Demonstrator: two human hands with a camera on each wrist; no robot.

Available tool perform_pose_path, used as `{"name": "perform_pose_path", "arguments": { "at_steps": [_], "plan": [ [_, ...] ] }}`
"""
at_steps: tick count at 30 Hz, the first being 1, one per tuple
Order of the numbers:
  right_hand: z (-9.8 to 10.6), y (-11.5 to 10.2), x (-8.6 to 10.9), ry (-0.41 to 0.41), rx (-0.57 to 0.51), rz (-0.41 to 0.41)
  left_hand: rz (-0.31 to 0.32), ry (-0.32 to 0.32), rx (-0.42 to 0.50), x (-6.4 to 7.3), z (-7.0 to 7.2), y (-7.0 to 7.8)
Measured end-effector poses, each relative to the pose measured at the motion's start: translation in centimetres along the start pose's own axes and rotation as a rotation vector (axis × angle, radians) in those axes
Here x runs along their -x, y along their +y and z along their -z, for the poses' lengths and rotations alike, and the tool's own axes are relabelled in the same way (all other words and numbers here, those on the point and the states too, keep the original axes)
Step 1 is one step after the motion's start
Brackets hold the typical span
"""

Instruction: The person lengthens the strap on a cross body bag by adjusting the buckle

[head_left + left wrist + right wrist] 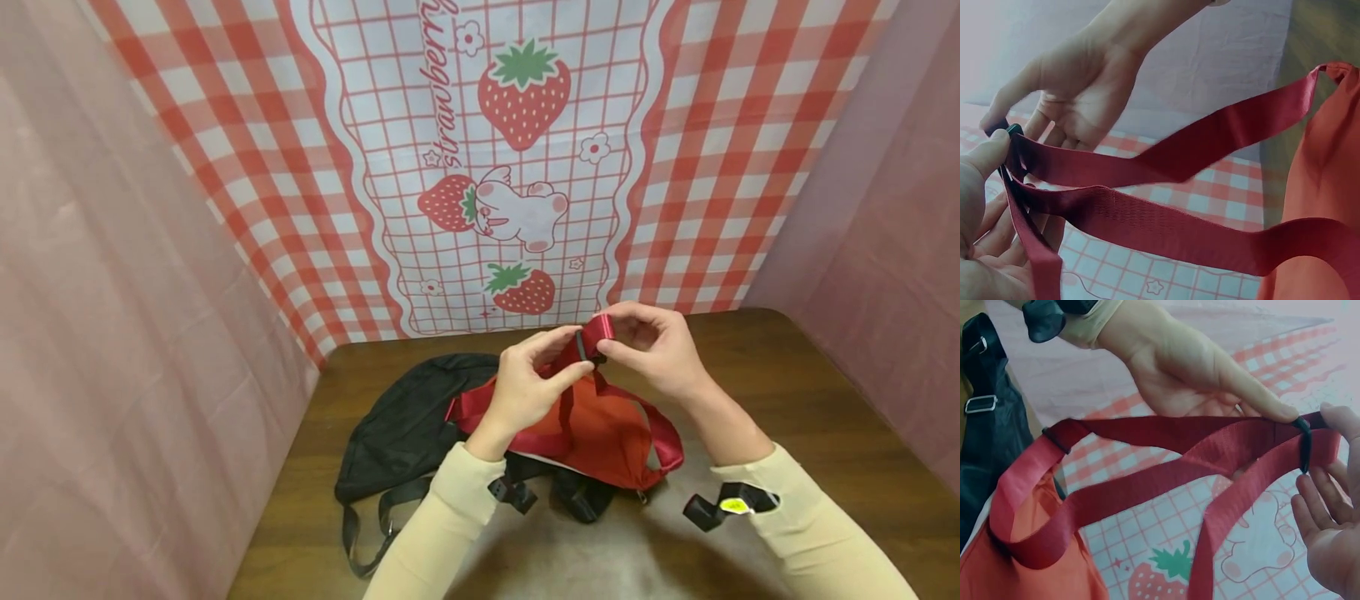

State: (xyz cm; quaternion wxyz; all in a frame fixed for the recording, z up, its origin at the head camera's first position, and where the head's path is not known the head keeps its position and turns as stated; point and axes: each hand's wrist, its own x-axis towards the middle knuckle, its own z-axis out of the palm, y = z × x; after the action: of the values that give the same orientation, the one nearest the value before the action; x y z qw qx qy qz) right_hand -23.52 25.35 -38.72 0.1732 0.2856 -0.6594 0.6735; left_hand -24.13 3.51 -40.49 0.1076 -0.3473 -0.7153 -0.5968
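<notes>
Both hands hold a red webbing strap [597, 331] above an orange-red bag [609, 429]. My left hand [525, 383] pinches a black strap slider [1305, 445] between thumb and fingers. On the slider's other side, my right hand [663, 354] pinches a short loop of the strap where it passes through. Long runs of webbing [1166, 225] stretch from the slider back to the bag, one twisted. Closer to the bag, a second thin dark slider [1057, 440] sits on the strap. The bag lies with its zipper edge toward me.
A black backpack [405, 425] lies flat at the left, partly under the red bag, its straps [360, 533] trailing toward the front. The brown wooden table [757, 375] meets a strawberry-print checked cloth [720, 167] at the back. Pink curtains [150, 292] hang on both sides.
</notes>
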Motion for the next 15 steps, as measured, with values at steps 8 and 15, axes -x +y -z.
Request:
{"name": "perform_pose_path", "arguments": {
  "at_steps": [8,15],
  "plan": [
    [-0.37,-0.83,0.01,0.077,-0.133,0.012,0.002,-0.015,0.025,0.13,-0.24,-0.26],
    [-0.73,-0.94,0.12,0.122,-0.088,-0.007,-0.009,-0.028,0.047,-0.1,-0.3,-0.22]
  ]
}}
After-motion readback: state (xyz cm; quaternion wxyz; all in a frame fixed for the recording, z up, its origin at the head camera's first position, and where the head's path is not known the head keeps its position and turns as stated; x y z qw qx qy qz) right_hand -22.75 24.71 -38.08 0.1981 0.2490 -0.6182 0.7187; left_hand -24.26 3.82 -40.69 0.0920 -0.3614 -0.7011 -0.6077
